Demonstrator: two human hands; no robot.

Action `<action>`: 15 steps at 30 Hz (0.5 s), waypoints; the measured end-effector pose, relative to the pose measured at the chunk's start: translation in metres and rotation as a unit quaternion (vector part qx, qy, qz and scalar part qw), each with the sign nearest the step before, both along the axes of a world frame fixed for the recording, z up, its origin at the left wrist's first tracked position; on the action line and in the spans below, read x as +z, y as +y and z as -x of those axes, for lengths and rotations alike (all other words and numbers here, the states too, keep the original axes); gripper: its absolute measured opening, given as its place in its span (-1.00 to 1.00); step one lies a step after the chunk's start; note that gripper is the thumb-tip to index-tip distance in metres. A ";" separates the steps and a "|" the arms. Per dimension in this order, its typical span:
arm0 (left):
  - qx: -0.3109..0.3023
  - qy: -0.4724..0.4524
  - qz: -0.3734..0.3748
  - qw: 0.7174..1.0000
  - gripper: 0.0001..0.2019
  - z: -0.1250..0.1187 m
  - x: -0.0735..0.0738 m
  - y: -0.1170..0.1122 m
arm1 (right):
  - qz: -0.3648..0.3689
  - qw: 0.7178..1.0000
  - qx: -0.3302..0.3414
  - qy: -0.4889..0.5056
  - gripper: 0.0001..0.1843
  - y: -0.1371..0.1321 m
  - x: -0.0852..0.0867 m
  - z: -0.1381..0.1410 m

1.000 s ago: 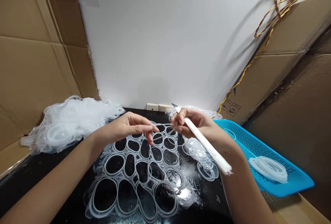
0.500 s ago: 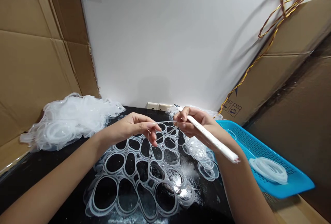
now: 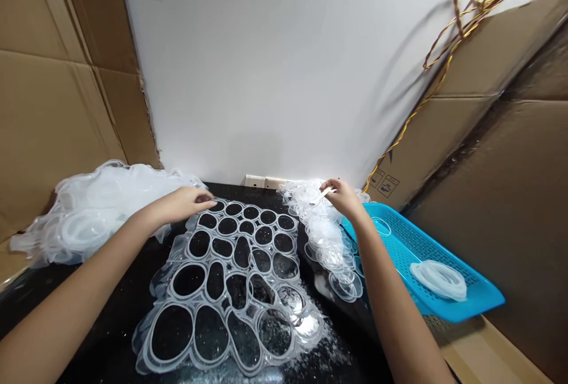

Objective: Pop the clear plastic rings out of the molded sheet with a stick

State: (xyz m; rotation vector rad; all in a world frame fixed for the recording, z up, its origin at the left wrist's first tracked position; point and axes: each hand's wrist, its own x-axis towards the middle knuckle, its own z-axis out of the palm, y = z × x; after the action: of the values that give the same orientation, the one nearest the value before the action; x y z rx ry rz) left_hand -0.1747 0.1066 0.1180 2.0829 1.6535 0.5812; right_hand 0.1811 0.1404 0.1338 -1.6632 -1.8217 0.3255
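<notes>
A translucent sheet of joined rings and oval holes (image 3: 222,306) lies flat on the black tabletop. My left hand (image 3: 189,202) is at its far left corner, fingers curled and thumb along the edge, pinching there as far as I can see. Over a heap of loose translucent rings (image 3: 326,236) on the right, my right hand (image 3: 341,196) is closed on a craft knife (image 3: 327,192) with a white-wrapped handle. The hand hides most of the knife, and its blade is hard to make out.
Crumpled translucent sheets (image 3: 95,209) are piled at the left by a cardboard panel (image 3: 39,106). A blue basket (image 3: 481,307) on the right holds a bundle of rings (image 3: 439,279). Sockets (image 3: 265,182) sit along the white wall; a twisted yellow cable (image 3: 410,118) hangs over cardboard.
My hands have parted. The left has moved to the sheet's far left corner, the right with the craft knife to the ring heap. The thin strand between them no longer shows.
</notes>
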 end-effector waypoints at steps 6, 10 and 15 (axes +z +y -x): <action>0.046 0.074 0.116 0.989 -0.59 0.045 -0.043 -0.005 | -0.017 0.997 -0.045 -0.054 -0.75 0.013 -0.011 -0.012; 0.031 0.046 0.153 0.987 -0.64 0.046 -0.066 -0.016 | 0.026 0.994 0.053 -0.088 -0.80 0.005 -0.021 0.022; 0.005 -0.001 0.141 0.990 -0.72 0.043 -0.077 -0.016 | 0.129 0.966 0.148 -0.166 -0.84 -0.005 -0.064 0.074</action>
State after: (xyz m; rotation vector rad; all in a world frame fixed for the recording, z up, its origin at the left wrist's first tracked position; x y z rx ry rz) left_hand -0.2179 0.0907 0.0411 1.8704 1.6389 0.3301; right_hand 0.1073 0.1351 0.0698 -1.6924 -2.3762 0.4489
